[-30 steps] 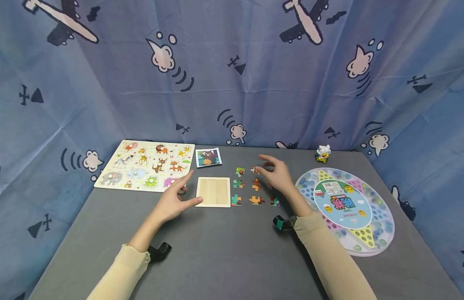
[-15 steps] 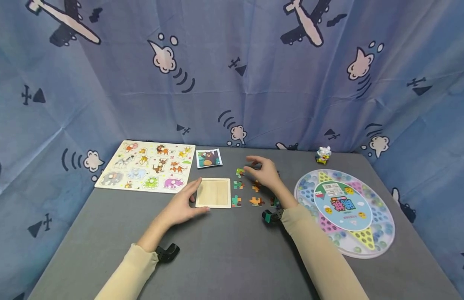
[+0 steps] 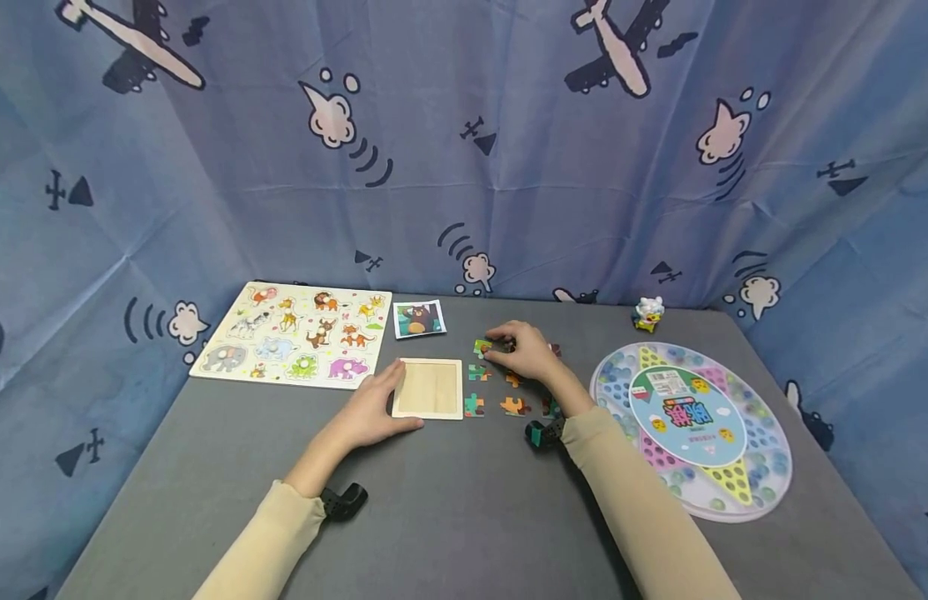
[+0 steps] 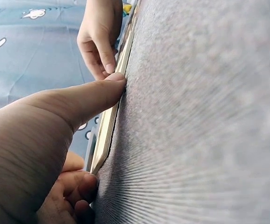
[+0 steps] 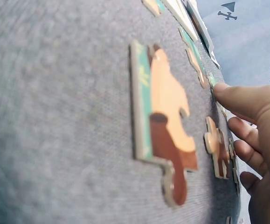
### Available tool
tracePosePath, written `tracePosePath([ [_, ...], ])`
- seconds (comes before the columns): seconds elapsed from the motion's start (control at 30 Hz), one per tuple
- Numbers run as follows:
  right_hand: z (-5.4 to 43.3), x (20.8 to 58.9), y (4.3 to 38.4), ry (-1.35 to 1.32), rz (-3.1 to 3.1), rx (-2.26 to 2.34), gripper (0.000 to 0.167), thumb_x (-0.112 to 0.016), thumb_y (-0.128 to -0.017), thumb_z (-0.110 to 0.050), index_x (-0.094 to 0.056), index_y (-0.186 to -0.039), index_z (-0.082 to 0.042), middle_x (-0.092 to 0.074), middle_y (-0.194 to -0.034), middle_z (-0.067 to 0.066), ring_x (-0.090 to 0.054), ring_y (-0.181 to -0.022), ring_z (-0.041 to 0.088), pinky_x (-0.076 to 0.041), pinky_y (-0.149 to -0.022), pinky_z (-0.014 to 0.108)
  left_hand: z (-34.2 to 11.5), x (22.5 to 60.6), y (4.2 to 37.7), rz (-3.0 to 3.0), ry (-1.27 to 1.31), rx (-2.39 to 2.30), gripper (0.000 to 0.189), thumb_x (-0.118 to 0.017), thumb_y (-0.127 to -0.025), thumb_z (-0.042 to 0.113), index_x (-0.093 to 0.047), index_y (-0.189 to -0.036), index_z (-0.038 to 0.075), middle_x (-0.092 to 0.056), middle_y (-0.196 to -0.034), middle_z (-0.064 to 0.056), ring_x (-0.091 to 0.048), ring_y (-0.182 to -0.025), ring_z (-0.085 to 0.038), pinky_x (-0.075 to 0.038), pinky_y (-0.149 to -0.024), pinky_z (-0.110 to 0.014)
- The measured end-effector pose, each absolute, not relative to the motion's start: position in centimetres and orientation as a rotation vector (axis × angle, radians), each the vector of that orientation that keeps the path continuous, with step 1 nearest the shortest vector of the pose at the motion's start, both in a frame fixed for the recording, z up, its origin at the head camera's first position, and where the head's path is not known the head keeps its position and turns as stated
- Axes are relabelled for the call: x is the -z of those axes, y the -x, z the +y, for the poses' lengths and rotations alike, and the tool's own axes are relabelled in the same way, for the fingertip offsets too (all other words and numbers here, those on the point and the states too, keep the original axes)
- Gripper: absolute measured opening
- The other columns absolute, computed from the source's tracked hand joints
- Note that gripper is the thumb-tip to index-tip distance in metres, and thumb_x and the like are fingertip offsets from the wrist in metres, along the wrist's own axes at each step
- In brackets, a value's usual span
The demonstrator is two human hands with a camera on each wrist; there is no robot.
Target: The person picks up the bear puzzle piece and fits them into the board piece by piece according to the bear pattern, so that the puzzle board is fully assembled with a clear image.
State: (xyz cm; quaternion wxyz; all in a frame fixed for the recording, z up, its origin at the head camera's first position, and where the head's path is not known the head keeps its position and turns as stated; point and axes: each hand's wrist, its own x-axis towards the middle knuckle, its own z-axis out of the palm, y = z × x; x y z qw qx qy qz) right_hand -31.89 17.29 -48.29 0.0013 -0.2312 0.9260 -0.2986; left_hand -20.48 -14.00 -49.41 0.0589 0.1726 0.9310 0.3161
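A shallow wooden puzzle tray (image 3: 428,390) lies on the table, its pale bottom bare. My left hand (image 3: 376,410) holds it at the left side; in the left wrist view the thumb (image 4: 95,97) presses the front edge and fingertips meet the corner. To the tray's right lie several jigsaw pieces in loose rows, among them an orange one (image 3: 514,406) and a green-brown one (image 3: 474,405). My right hand (image 3: 526,350) reaches over the rows and pinches a green puzzle piece (image 3: 482,347) at the back left, thumb at its edge in the right wrist view. That hand partly hides other pieces.
A bear picture card (image 3: 420,319) lies behind the tray. An animal peg board (image 3: 295,335) lies at the left. On the right are a round Chinese checkers box (image 3: 691,429) and a small toy figure (image 3: 647,313). A blue patterned curtain (image 3: 404,192) stands behind the table.
My left hand has moved right and come onto the tray's edge. My right hand has moved left across the pieces, and its thumb and finger have closed in on the green back-left piece.
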Motion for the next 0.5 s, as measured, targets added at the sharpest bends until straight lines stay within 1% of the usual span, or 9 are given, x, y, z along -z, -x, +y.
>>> tracePosePath([
  [0.13, 17.25, 48.25, 31.88, 0.751, 2.912, 0.904, 0.034, -0.082, -0.095, -0.022, -0.079, -0.122, -0.004, -0.073, -0.119, 0.016, -0.064, -0.101, 0.031, -0.053, -0.091, 0.051, -14.01, 49.21, 20.76, 2.808, -0.491, -0.955, 0.106, -0.084, -0.088, 0.043, -0.030, -0.162, -0.009, -0.024, -0.172, -0.027, -0.032, -0.153, -0.052, -0.033, -0.124, -0.061],
  [0.23, 17.16, 48.14, 31.83, 0.738, 2.912, 0.887, 0.031, -0.082, -0.095, -0.023, -0.080, -0.120, -0.005, -0.071, -0.118, 0.015, -0.063, -0.099, 0.030, -0.052, -0.089, 0.049, -14.06, 49.04, 20.83, 2.804, -0.487, -0.954, 0.104, -0.084, -0.089, 0.043, -0.031, -0.161, -0.010, -0.024, -0.171, -0.028, -0.032, -0.153, -0.052, -0.033, -0.124, -0.061],
  [0.33, 17.03, 48.05, 31.79, 0.719, 2.911, 0.869, 0.030, -0.081, -0.096, -0.023, -0.080, -0.121, -0.006, -0.071, -0.120, 0.015, -0.063, -0.101, 0.030, -0.052, -0.091, 0.050, -14.08, 48.95, 20.80, 2.806, -0.495, -0.951, 0.102, -0.084, -0.089, 0.042, -0.033, -0.160, -0.011, -0.025, -0.171, -0.028, -0.033, -0.152, -0.053, -0.034, -0.123, -0.060],
  [0.5, 16.85, 47.99, 31.78, 0.693, 2.921, 0.819, 0.030, -0.078, -0.099, -0.024, -0.079, -0.123, -0.007, -0.070, -0.124, 0.015, -0.063, -0.106, 0.033, -0.049, -0.097, 0.056, -14.07, 49.08, 20.79, 2.813, -0.508, -0.953, 0.101, -0.084, -0.089, 0.041, -0.035, -0.159, -0.012, -0.026, -0.171, -0.028, -0.035, -0.152, -0.052, -0.035, -0.123, -0.059],
])
